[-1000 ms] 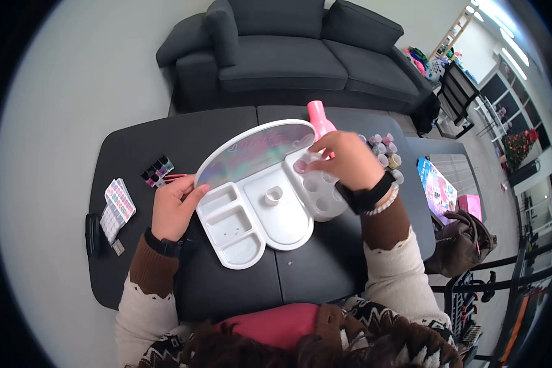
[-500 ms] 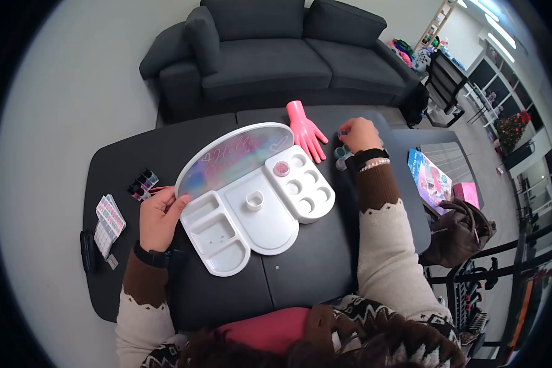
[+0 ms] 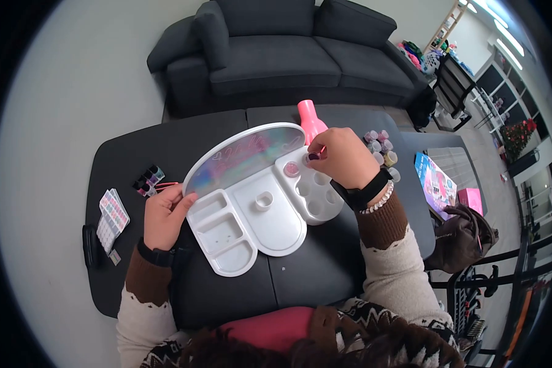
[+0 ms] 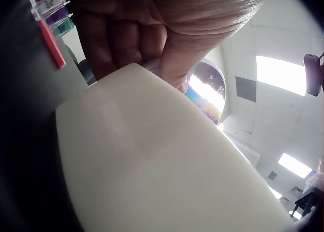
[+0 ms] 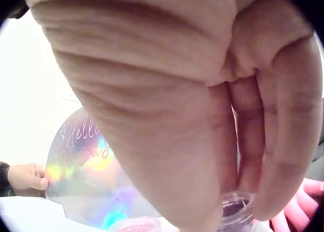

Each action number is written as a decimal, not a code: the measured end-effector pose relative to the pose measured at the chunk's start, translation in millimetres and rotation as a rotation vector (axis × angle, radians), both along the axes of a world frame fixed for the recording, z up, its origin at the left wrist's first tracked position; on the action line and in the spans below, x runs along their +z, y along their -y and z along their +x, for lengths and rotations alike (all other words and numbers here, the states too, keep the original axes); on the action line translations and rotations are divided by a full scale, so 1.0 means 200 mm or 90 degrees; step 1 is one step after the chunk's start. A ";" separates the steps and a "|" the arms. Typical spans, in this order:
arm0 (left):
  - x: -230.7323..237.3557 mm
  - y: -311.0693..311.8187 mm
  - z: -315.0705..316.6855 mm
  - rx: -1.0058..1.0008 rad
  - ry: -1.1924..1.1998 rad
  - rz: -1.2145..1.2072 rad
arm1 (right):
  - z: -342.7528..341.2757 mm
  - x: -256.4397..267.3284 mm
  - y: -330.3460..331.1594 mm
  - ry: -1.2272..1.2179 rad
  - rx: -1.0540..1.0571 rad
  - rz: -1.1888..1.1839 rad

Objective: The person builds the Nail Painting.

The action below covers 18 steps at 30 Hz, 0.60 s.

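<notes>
A white organizer point(image 3: 271, 236) with an upright iridescent back panel point(image 3: 239, 156) sits on the dark table. My left hand point(image 3: 163, 216) grips the organizer's left end where the panel meets it, thumb in front. Between thumb and fingers, my right hand point(image 3: 351, 161) pinches a small clear jar point(image 5: 236, 210) with dark purple contents, right at a round hole in the back of the organizer's right section. Beside it a jar of pink glitter point(image 3: 291, 168) sits in another hole. Several more round holes show in front. Behind the right hand lies a pink model hand point(image 3: 309, 115), partly hidden.
Several small jars point(image 3: 386, 146) stand right of my right hand. On the left are small bottles point(image 3: 148, 181), a red stick point(image 3: 167, 184), sticker sheets point(image 3: 113, 214) and a black case point(image 3: 90, 246). A colourful box point(image 3: 435, 184) and a brown bag point(image 3: 463, 239) lie farther right.
My right hand set the pink glitter jar in its hole, went right to the loose jars, and came back with the dark purple jar. My left hand stays on the organizer.
</notes>
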<state>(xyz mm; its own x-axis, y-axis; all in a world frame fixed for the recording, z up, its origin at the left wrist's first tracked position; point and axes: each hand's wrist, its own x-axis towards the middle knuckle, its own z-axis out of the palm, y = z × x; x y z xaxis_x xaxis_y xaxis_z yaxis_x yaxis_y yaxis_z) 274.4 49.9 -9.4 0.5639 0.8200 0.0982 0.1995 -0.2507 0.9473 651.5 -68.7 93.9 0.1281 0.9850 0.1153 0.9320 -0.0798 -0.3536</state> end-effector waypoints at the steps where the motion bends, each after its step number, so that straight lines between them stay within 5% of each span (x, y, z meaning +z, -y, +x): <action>1: -0.01 0.00 -0.01 0.003 0.001 -0.001 | 0.00 -0.02 0.00 -0.010 -0.008 0.013; 18: 0.03 0.01 0.01 0.015 -0.052 0.025 | -0.08 -0.07 -0.01 -0.010 -0.132 0.006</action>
<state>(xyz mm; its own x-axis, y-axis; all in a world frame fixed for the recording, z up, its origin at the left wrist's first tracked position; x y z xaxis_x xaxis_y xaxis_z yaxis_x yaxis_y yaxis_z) 275.9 48.9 -4.0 0.5519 0.8295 0.0858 0.2816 -0.2822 0.9171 636.3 -67.2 79.3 0.3298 0.9363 0.1207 0.8903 -0.2659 -0.3697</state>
